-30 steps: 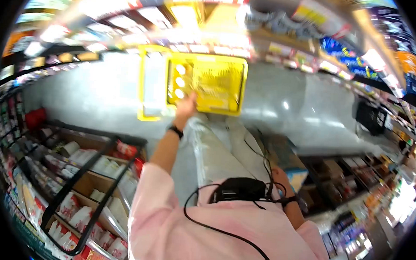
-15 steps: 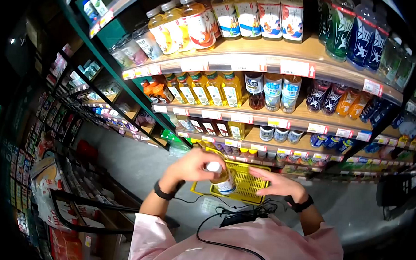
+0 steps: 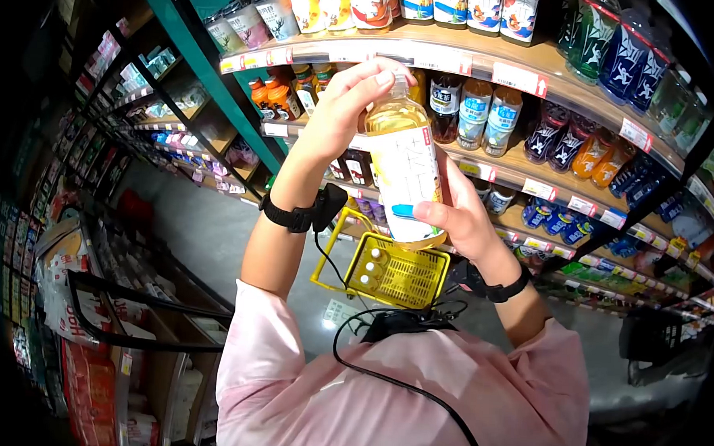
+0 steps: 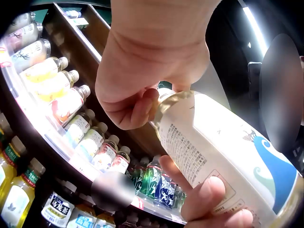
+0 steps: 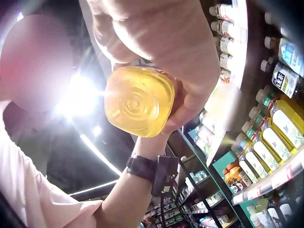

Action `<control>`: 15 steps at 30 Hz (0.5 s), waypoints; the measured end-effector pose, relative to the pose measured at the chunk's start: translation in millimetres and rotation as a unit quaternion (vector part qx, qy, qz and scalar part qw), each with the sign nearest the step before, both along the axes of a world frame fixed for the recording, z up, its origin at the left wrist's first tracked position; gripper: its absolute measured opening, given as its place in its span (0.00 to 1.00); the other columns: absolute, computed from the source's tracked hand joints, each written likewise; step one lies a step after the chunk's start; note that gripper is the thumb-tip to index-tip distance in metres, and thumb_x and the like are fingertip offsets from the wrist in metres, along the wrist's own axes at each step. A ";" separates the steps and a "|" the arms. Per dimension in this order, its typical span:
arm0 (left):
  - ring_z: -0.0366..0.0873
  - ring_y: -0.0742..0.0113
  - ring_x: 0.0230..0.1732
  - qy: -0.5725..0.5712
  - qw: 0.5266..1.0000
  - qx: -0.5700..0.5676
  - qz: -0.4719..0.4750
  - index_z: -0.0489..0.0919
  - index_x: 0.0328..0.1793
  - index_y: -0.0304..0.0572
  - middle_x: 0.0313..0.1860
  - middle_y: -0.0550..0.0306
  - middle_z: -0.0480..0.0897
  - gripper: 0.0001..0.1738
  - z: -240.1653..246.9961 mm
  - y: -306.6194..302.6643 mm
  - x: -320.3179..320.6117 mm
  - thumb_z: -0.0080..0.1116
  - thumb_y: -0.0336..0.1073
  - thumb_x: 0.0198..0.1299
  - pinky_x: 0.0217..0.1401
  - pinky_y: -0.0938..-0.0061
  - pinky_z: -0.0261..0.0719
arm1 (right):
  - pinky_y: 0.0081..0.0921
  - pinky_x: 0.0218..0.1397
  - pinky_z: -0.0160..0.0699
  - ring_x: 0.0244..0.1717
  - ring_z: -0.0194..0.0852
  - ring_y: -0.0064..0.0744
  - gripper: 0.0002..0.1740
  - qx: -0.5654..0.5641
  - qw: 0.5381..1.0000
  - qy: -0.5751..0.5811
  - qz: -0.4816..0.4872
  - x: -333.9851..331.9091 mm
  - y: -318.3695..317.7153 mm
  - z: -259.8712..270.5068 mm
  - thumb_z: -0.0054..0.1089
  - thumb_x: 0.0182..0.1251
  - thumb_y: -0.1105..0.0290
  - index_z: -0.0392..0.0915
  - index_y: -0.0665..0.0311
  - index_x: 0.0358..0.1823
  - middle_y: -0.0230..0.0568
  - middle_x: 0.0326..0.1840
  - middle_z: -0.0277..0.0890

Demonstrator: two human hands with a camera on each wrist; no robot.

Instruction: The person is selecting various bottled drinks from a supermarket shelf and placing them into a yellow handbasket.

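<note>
In front of my chest a clear plastic drink bottle (image 3: 404, 165) with a pale yellow drink and a white label is held up, tilted. My left hand (image 3: 351, 106) grips its neck at the top, and the fingers hide most of the cap. My right hand (image 3: 464, 216) holds the lower body from the right side, its thumb across the label. The left wrist view shows the label's small print and a blue wave on the bottle (image 4: 228, 137). Seen from the right wrist, the square base of the bottle (image 5: 137, 102) faces the camera.
Below, a yellow shopping basket (image 3: 409, 276) stands on the grey floor with several white-capped bottles (image 3: 372, 267) along its left side. Ahead are shelves (image 3: 470, 66) of bottled drinks. A black-framed rack (image 3: 137, 341) with packaged goods stands at the left.
My left hand was down at the basket, then lifted the bottle over it. The bottle is now higher, and my right hand, open beside it before, has taken hold of its lower body.
</note>
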State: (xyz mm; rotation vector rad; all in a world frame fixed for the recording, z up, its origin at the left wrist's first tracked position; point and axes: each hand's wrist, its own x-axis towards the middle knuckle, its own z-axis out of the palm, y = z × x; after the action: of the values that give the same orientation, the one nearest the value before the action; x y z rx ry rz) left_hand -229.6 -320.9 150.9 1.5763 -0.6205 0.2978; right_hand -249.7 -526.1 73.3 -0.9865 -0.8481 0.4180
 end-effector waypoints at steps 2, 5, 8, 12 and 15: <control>0.76 0.80 0.44 0.007 1.000 0.006 -0.009 0.81 0.52 0.37 0.42 0.63 0.82 0.19 -3.8 0.9 4.6 0.53 0.47 0.71 0.48 0.82 0.72 | 0.31 0.70 0.69 0.66 0.69 0.31 0.53 -0.001 0.999 0.037 0.035 -2.1 -5.3 3.2 0.68 0.59 0.63 0.45 0.71 0.80 0.45 0.68 0.66; 0.74 0.82 0.40 0.011 1.000 -0.001 -0.020 0.81 0.51 0.39 0.41 0.66 0.80 0.20 -7.1 -4.6 4.8 0.52 0.50 0.72 0.43 0.84 0.71 | 0.32 0.71 0.67 0.68 0.68 0.31 0.53 -0.020 0.999 0.031 0.022 0.6 -9.4 -0.9 0.68 0.59 0.63 0.45 0.71 0.80 0.45 0.68 0.66; 0.73 0.82 0.38 0.023 0.999 -0.016 -0.020 0.81 0.52 0.40 0.40 0.67 0.80 0.20 -14.0 -5.1 10.3 0.51 0.50 0.72 0.41 0.85 0.71 | 0.32 0.72 0.66 0.68 0.67 0.31 0.53 -0.033 0.998 0.041 0.024 2.0 -12.4 -0.4 0.68 0.58 0.64 0.45 0.71 0.80 0.45 0.69 0.65; 0.70 0.83 0.36 0.028 0.999 -0.032 -0.002 0.81 0.53 0.39 0.39 0.66 0.80 0.21 -25.4 -9.5 10.3 0.49 0.50 0.73 0.38 0.85 0.67 | 0.31 0.69 0.67 0.66 0.67 0.30 0.52 -0.038 0.999 0.037 0.012 5.0 -13.6 -7.5 0.68 0.58 0.62 0.47 0.70 0.79 0.43 0.68 0.66; 0.74 0.81 0.41 0.041 0.998 -0.053 -0.010 0.80 0.56 0.38 0.42 0.64 0.81 0.22 -29.8 -13.3 9.5 0.49 0.50 0.74 0.45 0.84 0.72 | 0.31 0.69 0.68 0.65 0.68 0.31 0.53 -0.047 0.998 0.047 0.020 6.9 -16.1 -11.7 0.67 0.58 0.62 0.47 0.70 0.80 0.43 0.68 0.66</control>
State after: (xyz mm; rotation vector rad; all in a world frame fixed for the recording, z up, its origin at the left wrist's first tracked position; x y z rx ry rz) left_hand -220.1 -334.1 121.1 1.4713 -0.5486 0.2458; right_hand -242.9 -542.2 61.6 -1.0295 -0.7697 0.5389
